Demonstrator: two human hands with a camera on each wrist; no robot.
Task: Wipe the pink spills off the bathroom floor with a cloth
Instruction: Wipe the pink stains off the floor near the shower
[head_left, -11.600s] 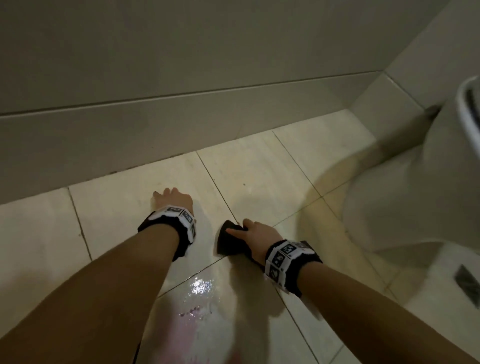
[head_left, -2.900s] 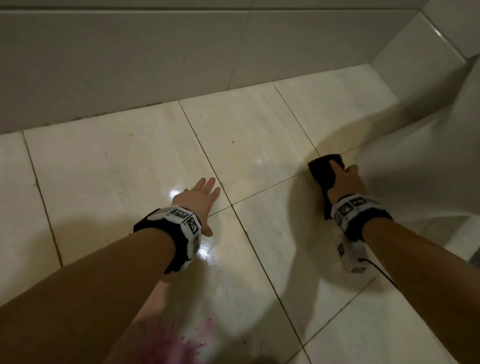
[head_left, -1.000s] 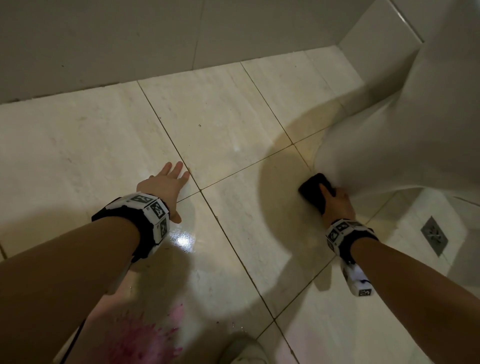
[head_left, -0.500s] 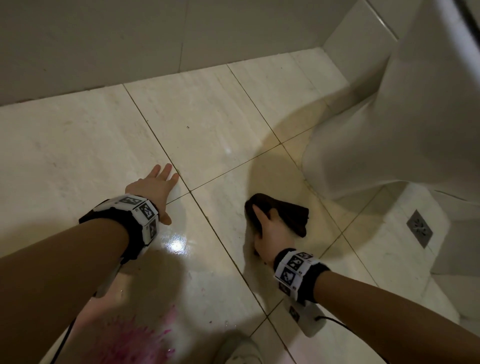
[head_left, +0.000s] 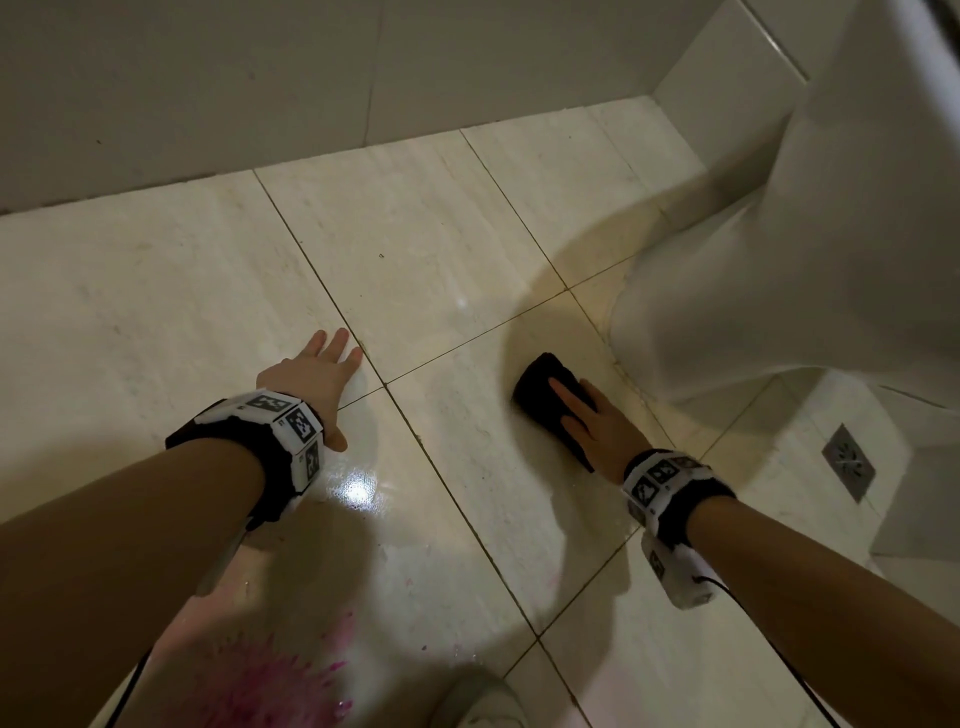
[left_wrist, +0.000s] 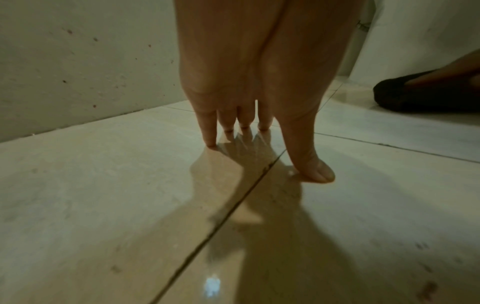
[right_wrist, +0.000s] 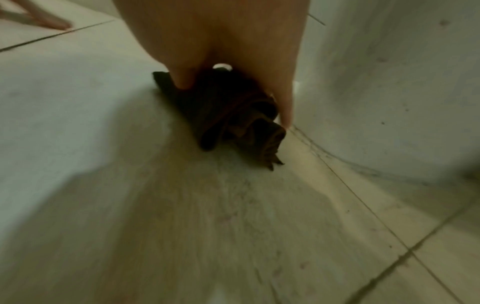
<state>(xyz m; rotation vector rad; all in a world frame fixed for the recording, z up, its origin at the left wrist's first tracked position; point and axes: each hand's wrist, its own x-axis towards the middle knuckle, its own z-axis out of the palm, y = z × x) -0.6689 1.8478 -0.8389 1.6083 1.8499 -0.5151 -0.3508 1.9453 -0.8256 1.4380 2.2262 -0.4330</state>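
Note:
A dark folded cloth (head_left: 540, 384) lies on the cream floor tiles close to the toilet base; it also shows in the left wrist view (left_wrist: 415, 96). My right hand (head_left: 597, 421) lies on top of the cloth with straight fingers and presses it to the floor. From the right wrist, the cloth (right_wrist: 233, 115) bunches under the right hand (right_wrist: 221, 41). My left hand (head_left: 311, 374) rests flat on the tiles with fingers spread, its fingertips (left_wrist: 211, 142) touching the floor. A pink spill (head_left: 270, 686) spreads over wet tile near my left forearm, well behind both hands.
The white toilet base (head_left: 753, 291) stands just right of the cloth. A metal floor drain (head_left: 848, 463) sits further right. The tiled wall (head_left: 260, 78) runs along the far side. A shoe tip (head_left: 478, 701) shows at the bottom edge.
My right hand swept the cloth from the toilet base out to the left, then turned over it with fingers pointing away. The left hand stayed planted.

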